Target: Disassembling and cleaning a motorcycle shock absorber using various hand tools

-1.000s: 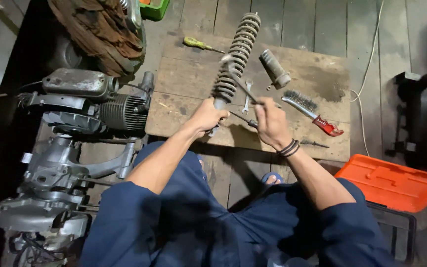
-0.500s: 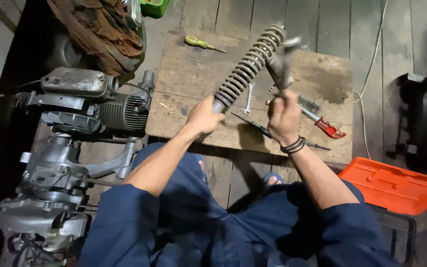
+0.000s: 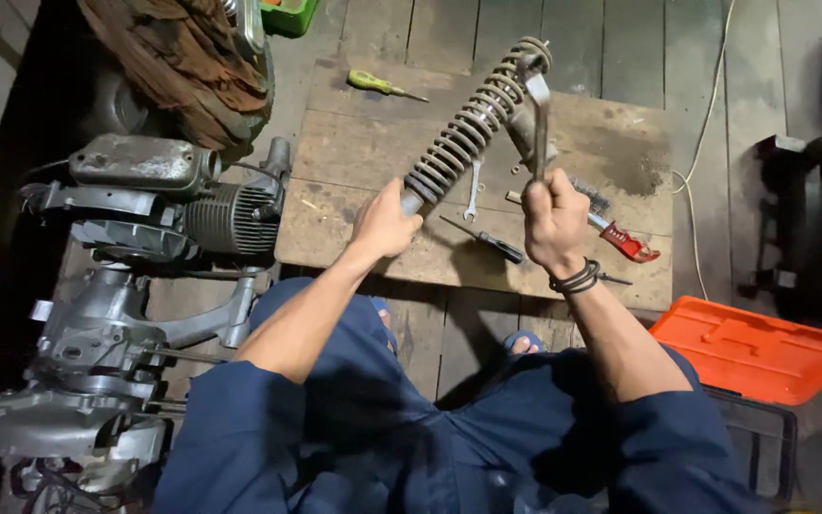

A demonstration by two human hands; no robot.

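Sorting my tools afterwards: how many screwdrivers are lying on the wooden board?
2. A yellow-green-handled screwdriver lies at the board's far left corner; a dark-handled screwdriver lies near the front edge, between the two hands. Others may be hidden behind the shock absorber or the hands.

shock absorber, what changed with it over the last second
The coil-spring shock absorber tilted from nearly upright to leaning right, its lower end kept in the left hand. The right hand rose off the board and now grips a wrench set at the shock's top. The yellow screwdriver, wire brush and engine stayed put.
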